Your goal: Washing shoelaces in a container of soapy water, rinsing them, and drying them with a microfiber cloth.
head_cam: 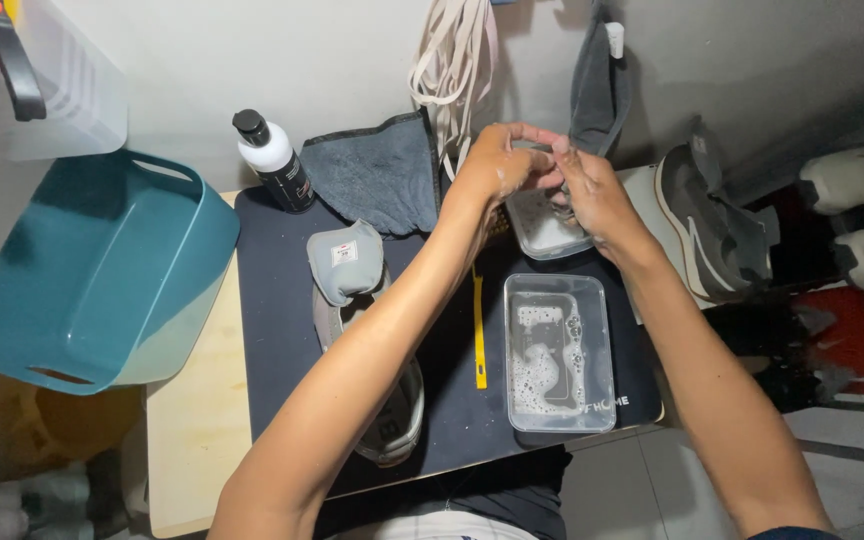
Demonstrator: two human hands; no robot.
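Hands (542, 175) together over clear tray (537, 232)

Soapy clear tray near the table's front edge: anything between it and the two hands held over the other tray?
Nothing visible. The left hand and right hand meet above the far clear plastic tray; only bare black mat separates that from the rectangular clear tray of foamy water. The yellow strip lies to its left.

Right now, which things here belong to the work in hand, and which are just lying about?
In use: hands, small item they pinch (unclear), upper tray, soapy tray, grey shoe.

Lying about: teal basket, bottle, dark cloth, yellow tool, second shoe.
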